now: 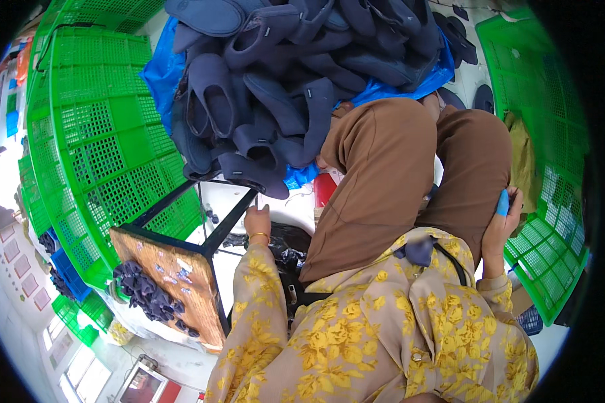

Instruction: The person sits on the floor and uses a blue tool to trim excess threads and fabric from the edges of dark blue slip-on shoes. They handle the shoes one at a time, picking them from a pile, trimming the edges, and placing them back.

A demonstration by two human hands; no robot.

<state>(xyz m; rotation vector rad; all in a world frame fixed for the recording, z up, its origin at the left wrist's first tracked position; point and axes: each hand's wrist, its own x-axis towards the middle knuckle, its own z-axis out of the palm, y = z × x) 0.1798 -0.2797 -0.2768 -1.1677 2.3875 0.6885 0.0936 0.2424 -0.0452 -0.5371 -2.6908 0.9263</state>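
My left hand [257,223], with a gold bracelet at the wrist, is closed beside the black metal leg [234,220] of a tilted wooden-topped stool [198,285]. What it holds, if anything, is hidden. Just above it lies a dark navy slip-on shoe [252,176], at the lower edge of a big heap of similar shoes [275,94]. By my right thigh rests my right hand [507,218], its fingers partly apart and nothing visible in them. A blue finger cover [503,203] sits on one digit. A small dark cloth piece [420,252] hangs at my shirt front.
Blue plastic sheeting [160,74] lies under the heap. Tall green plastic crates [91,154] stand at left, and another green crate [544,101] at right. Dark fabric scraps [144,292] lie on the stool top. More shoes [458,37] are on the floor beyond my knees.
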